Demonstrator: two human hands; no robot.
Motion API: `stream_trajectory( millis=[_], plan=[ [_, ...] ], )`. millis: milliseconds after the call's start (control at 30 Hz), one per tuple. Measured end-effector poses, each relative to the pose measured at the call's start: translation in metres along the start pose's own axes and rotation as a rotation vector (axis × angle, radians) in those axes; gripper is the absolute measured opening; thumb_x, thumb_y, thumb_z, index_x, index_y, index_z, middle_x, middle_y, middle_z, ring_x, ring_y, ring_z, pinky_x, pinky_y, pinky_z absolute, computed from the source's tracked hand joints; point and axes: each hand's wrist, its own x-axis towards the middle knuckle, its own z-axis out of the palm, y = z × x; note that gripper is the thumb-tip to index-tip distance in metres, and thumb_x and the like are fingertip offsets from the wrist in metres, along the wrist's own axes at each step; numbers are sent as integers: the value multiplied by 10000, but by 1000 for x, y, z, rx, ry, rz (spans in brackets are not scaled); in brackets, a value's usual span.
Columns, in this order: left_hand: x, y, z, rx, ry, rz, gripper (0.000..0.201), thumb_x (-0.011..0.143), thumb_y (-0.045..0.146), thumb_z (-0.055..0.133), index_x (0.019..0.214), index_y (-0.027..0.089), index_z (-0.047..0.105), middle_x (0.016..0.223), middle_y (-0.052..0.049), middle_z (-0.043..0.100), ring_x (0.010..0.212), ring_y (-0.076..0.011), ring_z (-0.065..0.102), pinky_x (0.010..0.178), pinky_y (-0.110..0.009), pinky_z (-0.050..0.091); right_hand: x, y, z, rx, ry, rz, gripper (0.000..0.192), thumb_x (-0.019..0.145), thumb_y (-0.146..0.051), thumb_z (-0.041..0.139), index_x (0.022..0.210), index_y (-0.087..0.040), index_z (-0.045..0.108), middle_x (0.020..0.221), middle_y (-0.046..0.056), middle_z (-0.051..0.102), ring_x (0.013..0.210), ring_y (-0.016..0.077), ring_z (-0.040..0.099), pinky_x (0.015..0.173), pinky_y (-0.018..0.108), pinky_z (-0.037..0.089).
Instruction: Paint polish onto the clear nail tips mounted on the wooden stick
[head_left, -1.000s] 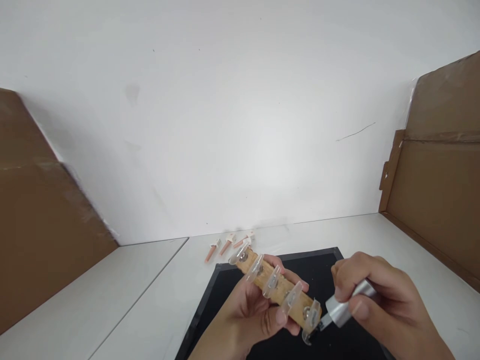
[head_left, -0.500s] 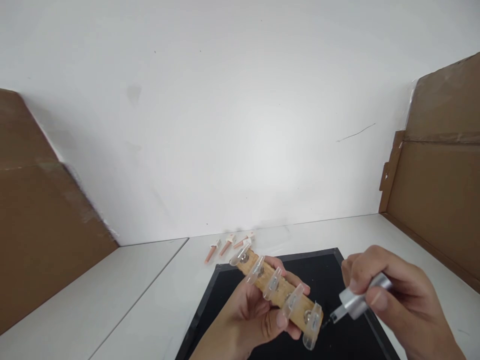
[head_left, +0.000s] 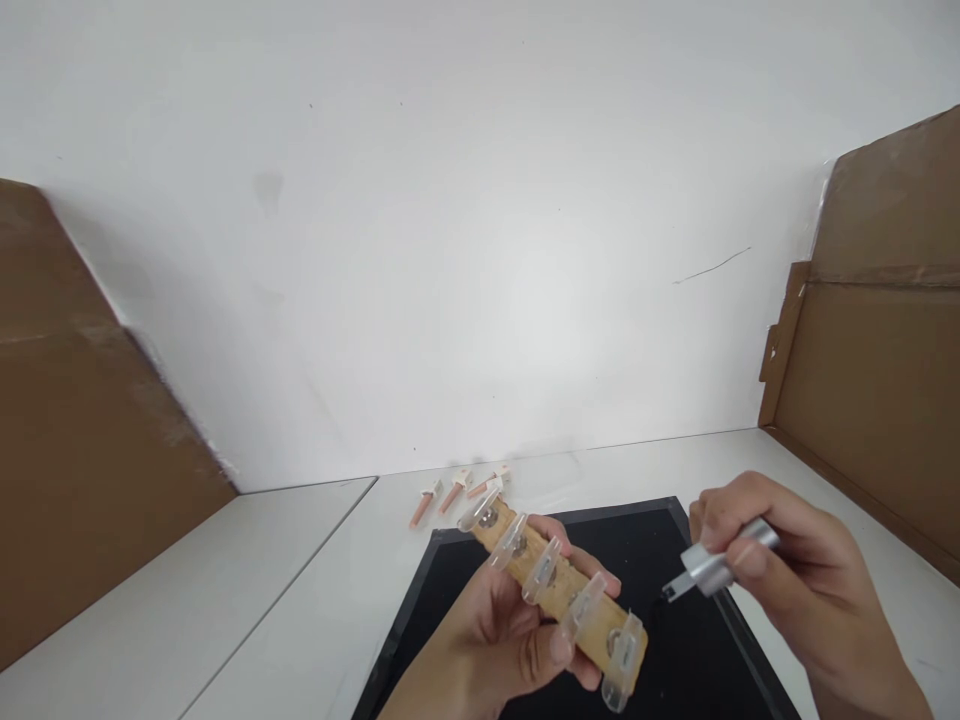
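Strip in left fingers carries five clear tips.

We are in what looks like a makeshift tabletop work booth. A broad white upright wall, marked with grey smudges and a thin dark curved line, closes off the back. A brown flat cardboard panel on the left and a brown creased cardboard panel with folded edges on the right stand as side walls. Between them we have a white flat surface, bearing a black flat rectangular mat with a bordered edge. Whether a home, workshop or office surrounds it, we cannot tell.
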Motion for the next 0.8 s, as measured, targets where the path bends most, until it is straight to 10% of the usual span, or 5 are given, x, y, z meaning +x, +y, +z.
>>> stream_trajectory(
  millis=[800],
  plan=[
    [-3,-2,3,-74,-40,53,300,676,166,800,878,229,587,865,6,745,674,-104,672,580,-195,520,-1,6,1,41,76,64,232,914,-447,544,780,-268,607,594,-37,536,503,112,426,442,200,336]
  ],
)
